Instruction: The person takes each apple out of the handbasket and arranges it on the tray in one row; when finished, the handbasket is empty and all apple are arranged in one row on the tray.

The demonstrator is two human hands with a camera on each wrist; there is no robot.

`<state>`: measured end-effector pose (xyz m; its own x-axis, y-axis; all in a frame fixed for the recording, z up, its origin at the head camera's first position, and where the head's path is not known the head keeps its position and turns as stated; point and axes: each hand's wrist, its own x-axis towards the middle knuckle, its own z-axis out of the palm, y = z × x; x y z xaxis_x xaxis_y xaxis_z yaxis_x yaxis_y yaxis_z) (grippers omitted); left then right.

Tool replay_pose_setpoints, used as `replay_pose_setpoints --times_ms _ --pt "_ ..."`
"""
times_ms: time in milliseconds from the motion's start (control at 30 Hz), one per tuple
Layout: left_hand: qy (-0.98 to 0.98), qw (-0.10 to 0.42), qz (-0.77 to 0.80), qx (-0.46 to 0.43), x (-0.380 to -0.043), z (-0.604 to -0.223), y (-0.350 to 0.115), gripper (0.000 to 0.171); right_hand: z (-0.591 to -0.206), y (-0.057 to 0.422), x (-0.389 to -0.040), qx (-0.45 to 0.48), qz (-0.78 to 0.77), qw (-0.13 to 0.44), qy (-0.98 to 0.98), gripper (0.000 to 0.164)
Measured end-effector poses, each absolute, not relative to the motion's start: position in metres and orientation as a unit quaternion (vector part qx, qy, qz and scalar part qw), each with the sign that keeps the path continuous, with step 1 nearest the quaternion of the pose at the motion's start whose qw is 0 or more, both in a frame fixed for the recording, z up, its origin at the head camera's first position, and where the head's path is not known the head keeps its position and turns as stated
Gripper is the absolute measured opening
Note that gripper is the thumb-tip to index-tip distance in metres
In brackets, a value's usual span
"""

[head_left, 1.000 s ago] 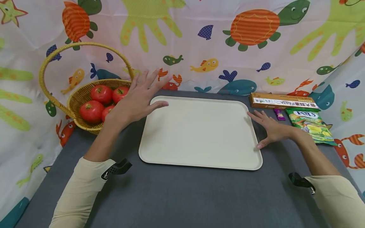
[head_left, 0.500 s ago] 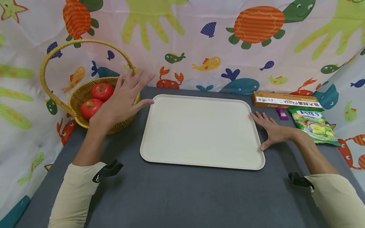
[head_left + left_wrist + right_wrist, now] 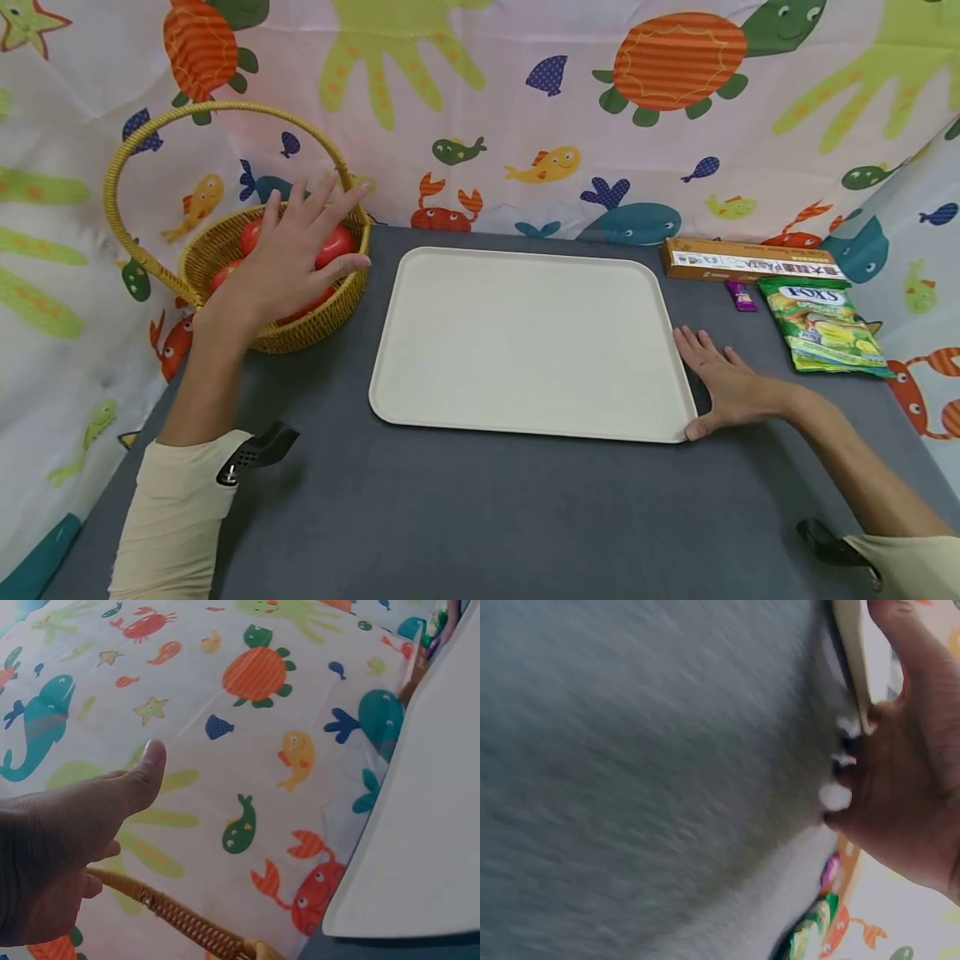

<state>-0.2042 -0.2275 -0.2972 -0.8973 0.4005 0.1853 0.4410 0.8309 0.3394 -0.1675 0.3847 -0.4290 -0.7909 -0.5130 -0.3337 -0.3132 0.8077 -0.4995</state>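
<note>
My left hand hovers over the yellow wicker basket at the left, its fingers straight and spread. Red round fruits like tomatoes lie in the basket, partly hidden by this hand. In the left wrist view the hand holds nothing; the basket handle shows below it. A cream rectangular tray lies flat on the table. My right hand is at its right edge, thumb by the near right corner, fingers extended along the side. Motion blurs the right wrist view, where fingertips meet the tray rim.
At the back right, a long brown pasta box lies behind a small purple packet and a green Fox's candy bag. The grey table ends at a cloth backdrop printed with sea animals.
My left hand has moved left, from the tray's far left corner to over the basket. My right hand has come slightly nearer along the tray's right edge.
</note>
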Motion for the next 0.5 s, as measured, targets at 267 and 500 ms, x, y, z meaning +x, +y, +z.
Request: replay_pose_setpoints --times_ms 267,500 --pt "-0.963 0.048 -0.181 -0.194 -0.205 -0.285 -0.246 0.082 -0.448 0.382 -0.17 -0.207 -0.194 0.238 0.929 0.15" --pt "-0.968 0.016 -0.165 -0.189 -0.211 -0.284 -0.263 0.084 -0.44 0.388 -0.157 -0.243 -0.221 0.222 0.918 0.143"
